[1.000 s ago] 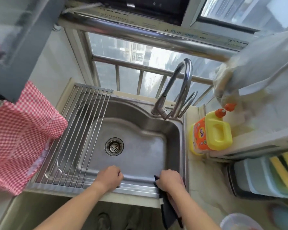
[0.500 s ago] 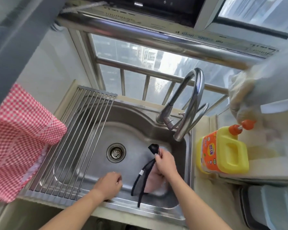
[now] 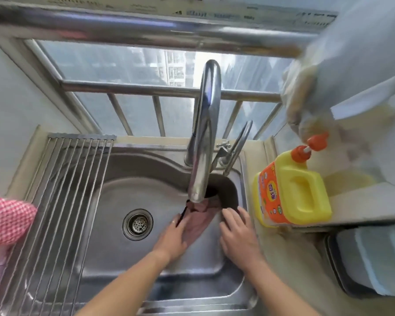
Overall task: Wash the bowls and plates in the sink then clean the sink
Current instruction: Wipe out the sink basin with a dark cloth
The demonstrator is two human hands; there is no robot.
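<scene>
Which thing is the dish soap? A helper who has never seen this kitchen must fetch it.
Start at the steel sink and its tall faucet. On the counter right of the basin stands a yellow jug with built-in handle, orange label and orange cap, the only brightly coloured container there.

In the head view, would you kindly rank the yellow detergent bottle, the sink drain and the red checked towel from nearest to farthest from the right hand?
From the right hand:
1. Yellow detergent bottle, just to its right on the counter.
2. Sink drain, to its left in the basin floor, beyond the left hand.
3. Red checked towel, far left, past the drying rack.
</scene>
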